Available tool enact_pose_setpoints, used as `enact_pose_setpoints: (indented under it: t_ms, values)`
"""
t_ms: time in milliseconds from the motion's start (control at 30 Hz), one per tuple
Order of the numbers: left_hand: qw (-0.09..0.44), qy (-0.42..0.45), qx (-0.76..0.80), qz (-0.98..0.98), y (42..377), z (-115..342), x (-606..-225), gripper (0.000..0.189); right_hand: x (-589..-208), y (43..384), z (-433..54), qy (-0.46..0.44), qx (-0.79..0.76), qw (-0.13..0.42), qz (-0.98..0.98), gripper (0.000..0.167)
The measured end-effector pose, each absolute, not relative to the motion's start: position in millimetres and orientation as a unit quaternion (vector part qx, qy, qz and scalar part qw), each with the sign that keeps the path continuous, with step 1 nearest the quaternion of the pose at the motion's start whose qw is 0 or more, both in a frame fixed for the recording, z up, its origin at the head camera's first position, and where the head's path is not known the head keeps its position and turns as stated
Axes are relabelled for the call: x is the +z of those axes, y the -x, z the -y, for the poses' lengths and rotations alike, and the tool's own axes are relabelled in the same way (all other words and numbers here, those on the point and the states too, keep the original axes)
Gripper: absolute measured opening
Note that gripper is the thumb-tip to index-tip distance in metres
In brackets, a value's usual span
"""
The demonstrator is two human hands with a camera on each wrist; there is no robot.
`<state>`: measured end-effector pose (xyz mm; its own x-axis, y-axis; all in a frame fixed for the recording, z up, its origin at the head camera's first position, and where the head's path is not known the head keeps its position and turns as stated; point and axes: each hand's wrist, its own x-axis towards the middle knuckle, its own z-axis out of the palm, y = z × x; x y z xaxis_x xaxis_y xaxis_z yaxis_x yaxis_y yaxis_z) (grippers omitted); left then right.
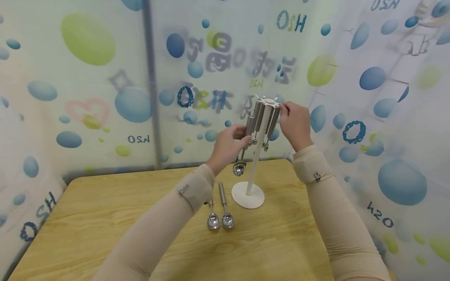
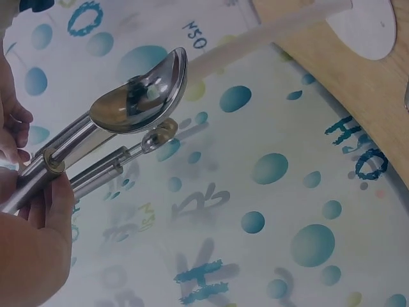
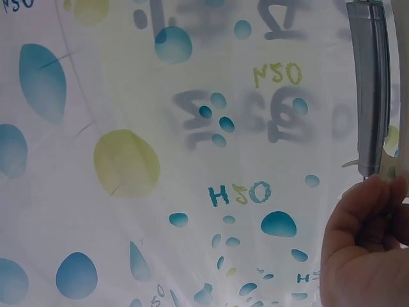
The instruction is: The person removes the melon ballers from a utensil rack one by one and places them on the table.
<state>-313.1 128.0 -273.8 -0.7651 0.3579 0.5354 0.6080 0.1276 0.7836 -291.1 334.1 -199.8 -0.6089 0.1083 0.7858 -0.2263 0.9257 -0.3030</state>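
Note:
A white utensil stand point(image 1: 257, 156) rises from a round base on the table, leaning slightly, with several metal utensils hanging by their grey handles from its notched top. My left hand point(image 1: 230, 144) grips the handle of a metal scoop point(image 1: 239, 168) beside the post; the left wrist view shows its shiny bowl point(image 2: 140, 96) past my fingers. At the stand's top edge, my right hand point(image 1: 296, 123) pinches the rim. In the right wrist view its fingertips point(image 3: 374, 192) meet the rim beside a hanging handle point(image 3: 370, 89).
Two more metal scoops lie side by side on the wooden table point(image 1: 267, 246), one scoop point(image 1: 227, 220) nearer the stand and the other scoop point(image 1: 213, 221) partly behind my left sleeve. A patterned curtain point(image 1: 98, 86) surrounds the table's back and sides.

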Motion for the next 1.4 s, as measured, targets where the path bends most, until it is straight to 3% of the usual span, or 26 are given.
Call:
enact_pose_setpoints:
  t_ms: [1400]
  values:
    - [0.101,0.292,-0.577,0.756,315,-86,-303,0.026,-195,299,-343,-0.031,0.252,0.393,0.884,0.026]
